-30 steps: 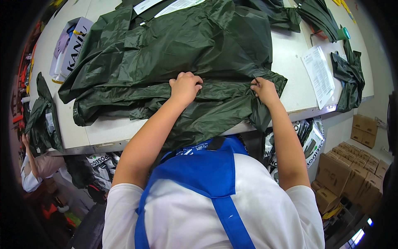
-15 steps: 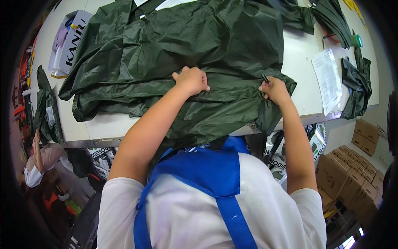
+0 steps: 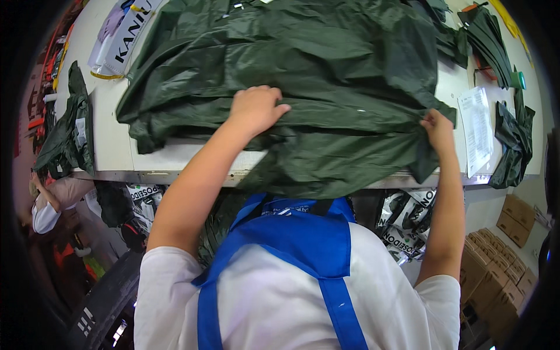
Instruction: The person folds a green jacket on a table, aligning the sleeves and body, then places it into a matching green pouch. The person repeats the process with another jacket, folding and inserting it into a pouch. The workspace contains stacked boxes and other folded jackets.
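A large dark green garment of shiny, rainwear-like fabric [image 3: 326,64] lies wrinkled across the white table, its near part drooping over the front edge. My left hand [image 3: 254,109] rests palm down on it left of the middle, fingers extended and thumb pointing right. At the garment's right end, my right hand [image 3: 440,131] pinches a gathered piece of the fabric near its corner. A small white mark [image 3: 361,111] shows on the cloth between the hands. Whether anything else is inside the right hand is hidden.
A white box holding small things [image 3: 129,36] stands at the left. Printed paper [image 3: 476,128] and another dark green piece [image 3: 511,143] lie at the right. The table edge [image 3: 153,177] runs before me, plastic-wrapped packs [image 3: 402,227] beneath. A person [image 3: 49,204] is far left; cartons [image 3: 496,262] stand right.
Both hands have moved apart, the right one outward to the right. The garment has shifted right in view and is pulled flatter. A small dark tool seen in my right hand no longer shows.
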`<state>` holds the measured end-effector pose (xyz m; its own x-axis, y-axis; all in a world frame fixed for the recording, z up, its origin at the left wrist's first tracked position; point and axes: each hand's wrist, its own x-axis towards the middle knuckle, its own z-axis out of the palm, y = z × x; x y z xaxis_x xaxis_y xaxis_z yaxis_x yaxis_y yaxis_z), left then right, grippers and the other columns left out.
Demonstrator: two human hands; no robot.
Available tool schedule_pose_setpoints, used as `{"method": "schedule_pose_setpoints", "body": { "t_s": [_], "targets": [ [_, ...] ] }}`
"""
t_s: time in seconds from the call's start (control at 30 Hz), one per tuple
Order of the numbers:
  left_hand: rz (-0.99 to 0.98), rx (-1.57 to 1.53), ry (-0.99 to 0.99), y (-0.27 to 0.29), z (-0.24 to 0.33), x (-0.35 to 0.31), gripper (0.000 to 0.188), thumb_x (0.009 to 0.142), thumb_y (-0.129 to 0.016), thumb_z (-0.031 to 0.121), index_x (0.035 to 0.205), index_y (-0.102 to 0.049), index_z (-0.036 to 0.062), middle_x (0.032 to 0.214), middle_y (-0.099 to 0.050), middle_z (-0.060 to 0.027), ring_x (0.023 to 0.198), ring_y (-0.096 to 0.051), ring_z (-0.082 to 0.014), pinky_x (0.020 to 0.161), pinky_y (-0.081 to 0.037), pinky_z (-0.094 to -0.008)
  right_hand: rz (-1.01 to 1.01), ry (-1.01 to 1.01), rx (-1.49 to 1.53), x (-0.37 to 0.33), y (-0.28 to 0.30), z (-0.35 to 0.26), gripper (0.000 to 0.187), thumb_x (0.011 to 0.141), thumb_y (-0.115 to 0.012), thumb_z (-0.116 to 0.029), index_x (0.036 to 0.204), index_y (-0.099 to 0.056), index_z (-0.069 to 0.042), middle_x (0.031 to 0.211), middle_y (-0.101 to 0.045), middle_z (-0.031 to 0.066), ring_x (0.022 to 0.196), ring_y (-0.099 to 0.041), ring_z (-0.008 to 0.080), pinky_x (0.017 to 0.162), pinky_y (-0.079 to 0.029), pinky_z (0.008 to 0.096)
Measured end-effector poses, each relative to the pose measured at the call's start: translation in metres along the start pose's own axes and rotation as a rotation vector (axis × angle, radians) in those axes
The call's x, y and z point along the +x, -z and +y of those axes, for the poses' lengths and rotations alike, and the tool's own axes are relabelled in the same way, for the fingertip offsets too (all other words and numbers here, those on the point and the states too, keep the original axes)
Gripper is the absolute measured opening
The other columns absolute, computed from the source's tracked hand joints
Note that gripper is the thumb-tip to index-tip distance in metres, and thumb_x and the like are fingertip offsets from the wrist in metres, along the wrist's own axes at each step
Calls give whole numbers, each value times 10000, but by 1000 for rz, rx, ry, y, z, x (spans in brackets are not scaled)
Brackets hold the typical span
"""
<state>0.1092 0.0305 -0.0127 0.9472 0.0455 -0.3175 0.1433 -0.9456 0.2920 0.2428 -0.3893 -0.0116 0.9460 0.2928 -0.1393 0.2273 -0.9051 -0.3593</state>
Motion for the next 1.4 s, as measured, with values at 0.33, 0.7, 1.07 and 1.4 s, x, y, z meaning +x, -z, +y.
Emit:
{"method": "schedule_pose_setpoints", "body": {
  "t_s": [0.33,0.7,1.07,1.4],
  "targets": [
    [15,62,20,-3,-36,-67,145,786,-659,190,910,-685,119,853,-673,-59,892,-603,-271,802,-408,-428,4,120,273,-17,-25,-117,184,855,-617,-159,1011,-671,-76,960,-666,131,866,-646,286,785,-503,344],
    [-79,-235,89,-23,-77,-60,152,698,-742,163,785,-681,55,747,-673,-93,737,-641,-277,694,-489,-377,-504,185,321,-9,-102,-183,211,773,-690,-133,949,-658,-22,868,-664,166,811,-633,322,727,-488,365],
    [-271,-338,136,-18,-87,-43,163,668,-768,155,744,-667,52,725,-661,-102,704,-635,-269,649,-482,-372,-615,265,208,-1,-99,-187,165,738,-697,-110,848,-616,-18,794,-648,149,756,-621,316,687,-481,380],
    [66,90,170,-1,-84,-113,219,726,-721,238,874,-615,117,867,-617,-61,854,-592,-291,731,-448,-417,-579,110,187,0,-95,-198,164,718,-716,-91,803,-606,-4,706,-616,165,694,-614,319,649,-471,377]
  ]
}}
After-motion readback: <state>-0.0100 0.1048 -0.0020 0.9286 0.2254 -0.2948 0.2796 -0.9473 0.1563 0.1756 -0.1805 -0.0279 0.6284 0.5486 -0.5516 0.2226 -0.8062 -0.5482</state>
